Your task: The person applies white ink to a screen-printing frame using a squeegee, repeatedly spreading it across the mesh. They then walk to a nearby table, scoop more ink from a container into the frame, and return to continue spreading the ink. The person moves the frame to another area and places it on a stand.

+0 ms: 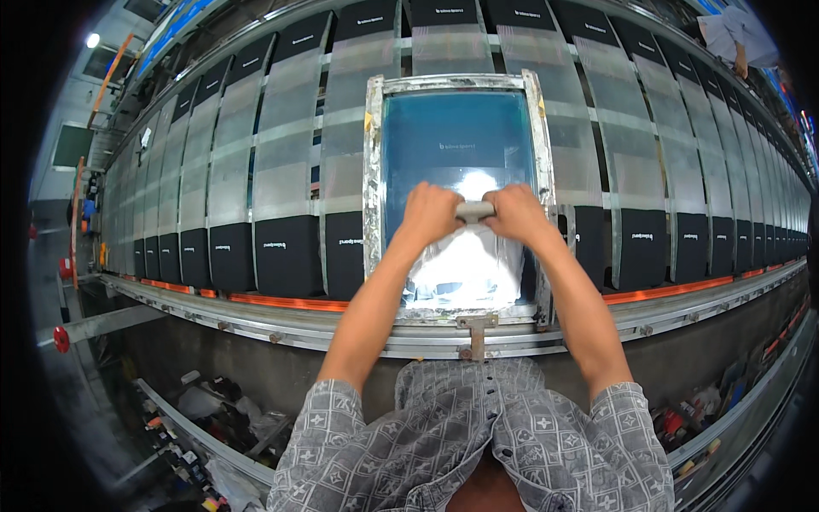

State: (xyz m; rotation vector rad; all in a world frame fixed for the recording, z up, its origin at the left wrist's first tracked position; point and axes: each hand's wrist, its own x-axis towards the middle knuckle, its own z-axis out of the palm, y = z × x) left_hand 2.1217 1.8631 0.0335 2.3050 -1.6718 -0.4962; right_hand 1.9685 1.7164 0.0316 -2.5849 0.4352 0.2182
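A screen-printing frame [373, 183] with paint-smeared metal edges lies on a long printing table in front of me. Its mesh [452, 119] is blue in the far part, with a bright glare nearer to me. Over the middle of the mesh, my left hand [430, 213] and my right hand [517, 213] are both closed on the pale handle of a squeegee [474, 211], one at each end. The squeegee's blade is hard to make out in the glare. Black fabric pieces [230, 256] with small white prints lie on both sides of the frame.
A metal rail [409, 346] and an orange strip [281, 302] run along the table's near edge; a bracket [478, 334] joins the frame to the rail. More black pieces [444, 12] line the far side. Another person [735, 38] stands at the far right. Clutter fills low shelves.
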